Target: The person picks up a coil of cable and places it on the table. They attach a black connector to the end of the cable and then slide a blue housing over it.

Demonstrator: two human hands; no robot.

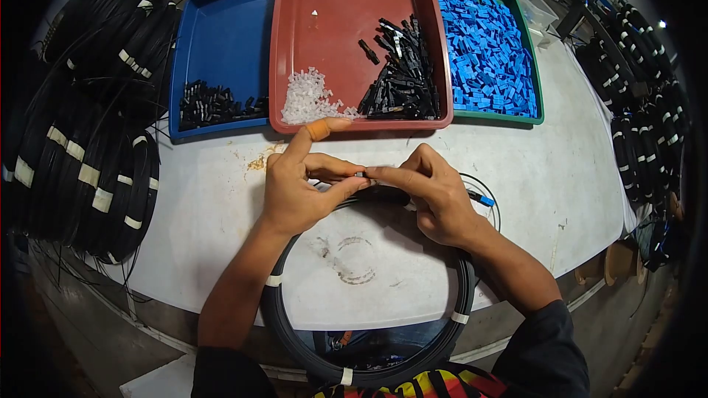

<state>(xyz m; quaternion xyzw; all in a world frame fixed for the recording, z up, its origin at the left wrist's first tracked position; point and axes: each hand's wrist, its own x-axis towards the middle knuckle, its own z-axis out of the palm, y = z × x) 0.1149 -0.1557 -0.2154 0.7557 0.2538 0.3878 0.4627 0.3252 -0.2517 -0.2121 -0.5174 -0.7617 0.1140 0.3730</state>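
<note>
My left hand pinches a small dark piece between fingertips and thumb, its index finger raised and wearing an orange finger cover. From the other side, the thumb and index finger of my right hand close at the same spot; what they grip is mostly hidden. Below both hands lies a coil of black cable bound with white tape, its near part hanging over the table edge against my body. A blue-and-black connector on a thin cable end sits just right of my right hand.
Ahead stand a blue tray with black parts, a red tray with clear bits and black connector bodies, and a green tray full of blue pieces. Stacked black cable coils flank the white table on both sides.
</note>
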